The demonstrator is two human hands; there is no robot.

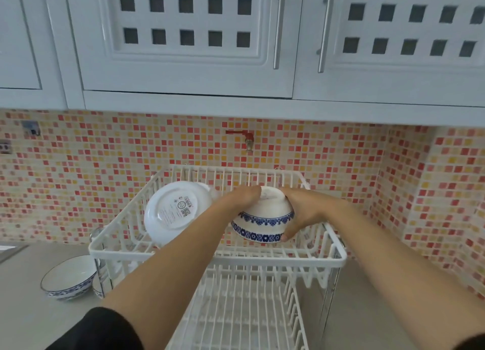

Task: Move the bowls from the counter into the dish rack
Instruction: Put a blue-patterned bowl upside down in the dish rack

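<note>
A white bowl with blue flower bands [263, 223] is upside down and tilted over the upper tier of the white wire dish rack [217, 256]. My left hand [240, 198] rests on its base from the left. My right hand [301, 209] grips its right side, thumb at the rim. A plain white bowl [173, 211] with a label on its underside leans on edge in the rack's left part. On the grey counter left of the rack sits another blue-patterned bowl [69, 277], upright, with a second one partly hidden behind the rack's leg.
The rack's lower tier [244, 313] lies below my arms. A red tap [245, 137] juts from the mosaic-tiled wall behind the rack. White cabinets [183, 39] hang overhead. A sink edge [10, 250] shows at far left.
</note>
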